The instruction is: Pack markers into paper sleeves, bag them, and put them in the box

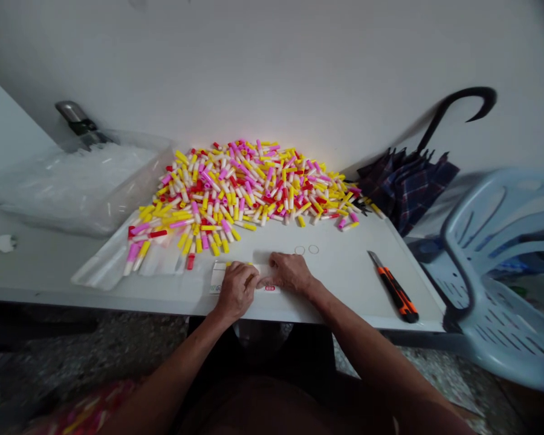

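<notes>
A flat white packet or card (216,275) with small coloured print lies near the table's front edge. My left hand (238,287) presses on it with curled fingers, a bit of yellow showing just beyond the fingertips. On the packet's right part, my right hand (291,272) is closed, its thumb pointing toward the left hand; red print shows just below it. What lies beneath the fingers is hidden. Beyond both hands spreads a big heap of small tubes (249,187) with white bodies and yellow, pink or red ends. Two thin rings (306,249) lie right of my right hand.
An orange-and-black utility knife (396,290) lies at the right with its blade out. Clear plastic bags (102,263) lie left of the heap, before a large clear sack (86,187). A dark folded umbrella (408,181) leans on the wall beside a light-blue plastic chair (476,284).
</notes>
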A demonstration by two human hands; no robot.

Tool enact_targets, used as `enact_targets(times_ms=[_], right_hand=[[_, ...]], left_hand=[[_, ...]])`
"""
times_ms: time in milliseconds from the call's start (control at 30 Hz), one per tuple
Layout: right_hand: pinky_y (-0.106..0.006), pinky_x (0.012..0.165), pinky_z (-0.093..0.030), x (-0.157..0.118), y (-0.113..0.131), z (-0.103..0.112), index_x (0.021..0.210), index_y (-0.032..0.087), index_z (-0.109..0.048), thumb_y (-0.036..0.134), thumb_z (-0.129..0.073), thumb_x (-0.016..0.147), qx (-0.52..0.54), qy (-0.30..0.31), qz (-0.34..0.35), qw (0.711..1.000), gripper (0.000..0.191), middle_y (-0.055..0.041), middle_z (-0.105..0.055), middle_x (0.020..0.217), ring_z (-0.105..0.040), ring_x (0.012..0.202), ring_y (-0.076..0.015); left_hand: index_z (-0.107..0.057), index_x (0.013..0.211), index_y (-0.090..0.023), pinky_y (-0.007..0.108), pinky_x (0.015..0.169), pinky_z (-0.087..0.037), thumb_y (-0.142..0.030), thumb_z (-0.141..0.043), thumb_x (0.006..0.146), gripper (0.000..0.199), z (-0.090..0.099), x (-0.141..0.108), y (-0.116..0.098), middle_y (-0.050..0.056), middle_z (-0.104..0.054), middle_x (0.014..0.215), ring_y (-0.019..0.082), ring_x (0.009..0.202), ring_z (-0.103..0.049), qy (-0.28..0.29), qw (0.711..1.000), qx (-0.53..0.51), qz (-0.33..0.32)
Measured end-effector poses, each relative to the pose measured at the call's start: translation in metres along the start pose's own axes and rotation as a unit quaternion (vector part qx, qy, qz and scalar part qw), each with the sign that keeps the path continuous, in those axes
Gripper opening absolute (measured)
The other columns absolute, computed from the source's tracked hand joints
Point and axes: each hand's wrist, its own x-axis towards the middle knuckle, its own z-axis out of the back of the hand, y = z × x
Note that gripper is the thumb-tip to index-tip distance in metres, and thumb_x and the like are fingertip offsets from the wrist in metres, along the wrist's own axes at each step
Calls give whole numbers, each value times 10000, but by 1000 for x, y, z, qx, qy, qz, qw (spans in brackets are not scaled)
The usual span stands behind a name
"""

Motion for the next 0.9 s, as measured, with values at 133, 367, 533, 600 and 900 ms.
enact_targets(times_ms=[133, 367, 533, 600, 900], right_hand=[[-260, 668, -422, 19, -23, 24, 1103, 196, -730, 476, -777, 870, 135, 31, 47, 989, 368, -39, -758, 855, -667, 728, -190], [-280, 733, -442, 110, -35, 74, 1094, 203, -791, 430, -516, 1054, 59, -188, -74, 978, 359, -84, -779, 1000, -685, 933, -232], [-322, 798, -490, 156, -20, 78, 1198, 266, -793, 401, -596, 1007, 20, -156, -139, 978, 306, -90, -759, 1196, -671, 1100, -289], [-324, 806, -492, 161, -19, 78, 1210, 267, -788, 380, -592, 1003, 18, -148, -143, 978, 307, -88, -753, 1212, -666, 1111, -290], [-277, 692, -404, 152, -20, 82, 935, 133, -777, 333, -609, 965, 44, -125, -98, 986, 263, -88, -743, 908, -625, 812, -195]], left_hand=[[-609, 842, -222, 409, 842, -427, -235, -562, 1016, 181, -2, 0, -2, 30, -675, 840, 240, 873, -559, -14, 999, 35, 23], [-618, 836, -233, 415, 804, -426, -207, -567, 999, 173, 0, 9, -3, 47, -692, 842, 268, 892, -572, 46, 990, 131, 24], [-699, 927, -245, 407, 768, -425, -187, -667, 925, 66, 4, 16, -8, 63, -702, 902, 285, 912, -579, 81, 981, 178, 14], [-730, 899, -248, 403, 763, -422, -181, -694, 903, 76, 5, 17, -8, 67, -699, 897, 288, 921, -582, 97, 979, 177, 17], [-769, 879, -253, 398, 845, -442, -256, -654, 976, 151, 5, 9, -2, 40, -717, 889, 235, 906, -606, 55, 996, 60, 48]])
